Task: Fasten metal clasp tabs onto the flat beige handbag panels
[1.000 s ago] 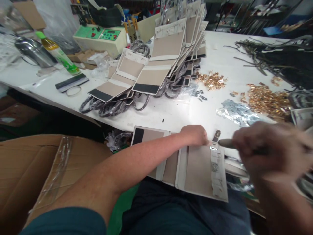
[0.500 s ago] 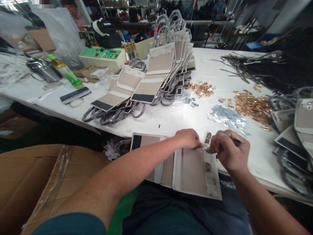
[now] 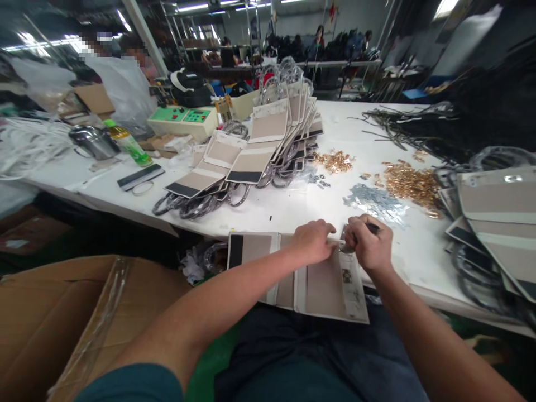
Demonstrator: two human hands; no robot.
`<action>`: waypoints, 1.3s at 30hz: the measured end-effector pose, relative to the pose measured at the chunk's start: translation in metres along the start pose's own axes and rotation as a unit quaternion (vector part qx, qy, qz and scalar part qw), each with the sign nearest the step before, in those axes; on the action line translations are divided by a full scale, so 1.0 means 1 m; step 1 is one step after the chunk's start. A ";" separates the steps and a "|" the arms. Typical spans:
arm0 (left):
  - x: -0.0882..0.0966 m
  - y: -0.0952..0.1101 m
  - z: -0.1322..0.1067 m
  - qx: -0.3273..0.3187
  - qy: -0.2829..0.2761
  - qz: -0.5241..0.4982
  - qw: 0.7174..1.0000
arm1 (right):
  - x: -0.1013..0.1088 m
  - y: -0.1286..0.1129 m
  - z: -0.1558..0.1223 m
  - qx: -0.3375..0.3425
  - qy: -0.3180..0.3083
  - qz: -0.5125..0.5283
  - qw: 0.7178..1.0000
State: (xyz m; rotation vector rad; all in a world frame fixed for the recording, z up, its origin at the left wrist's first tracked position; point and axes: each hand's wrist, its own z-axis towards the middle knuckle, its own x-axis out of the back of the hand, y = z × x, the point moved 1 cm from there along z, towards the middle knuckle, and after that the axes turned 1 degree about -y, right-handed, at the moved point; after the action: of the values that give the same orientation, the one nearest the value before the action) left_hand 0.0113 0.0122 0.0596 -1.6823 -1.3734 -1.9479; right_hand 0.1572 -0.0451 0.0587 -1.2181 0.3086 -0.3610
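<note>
Toward six o'clock lies the open panel, my left hand on it, pinching or not I cannot tell; my right hand wraps a tool. One metal piece looks seated; the tool's spot seems unfinished.

We can read no words, brands or numbers here. On the left of the table, the bottle carries a green-and-white label, too small for us to read. On the machine behind it, we see markings and a small display on the green panels, equally illegible. Nearest us, the beige board bears dark marks along its pale right-hand strip; we cannot tell whether they are writing.
</note>
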 end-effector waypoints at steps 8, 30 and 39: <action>-0.059 0.007 -0.122 -0.266 0.007 0.116 0.957 | -0.001 -0.006 -0.001 -0.018 -0.023 -0.006 1.000; -0.033 0.014 -0.093 -0.258 -0.068 0.206 0.942 | 0.036 -0.013 -0.036 -0.037 0.076 0.208 0.975; -0.031 0.012 -0.088 -0.269 -0.074 0.199 0.939 | 0.049 0.004 -0.028 -0.116 0.136 0.269 0.946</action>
State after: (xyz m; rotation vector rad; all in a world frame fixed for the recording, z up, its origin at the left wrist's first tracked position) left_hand -0.0277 -0.0723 0.0468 -2.1671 -0.4736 -2.0863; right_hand 0.1906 -0.0889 0.0440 -1.2579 0.9228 -0.0134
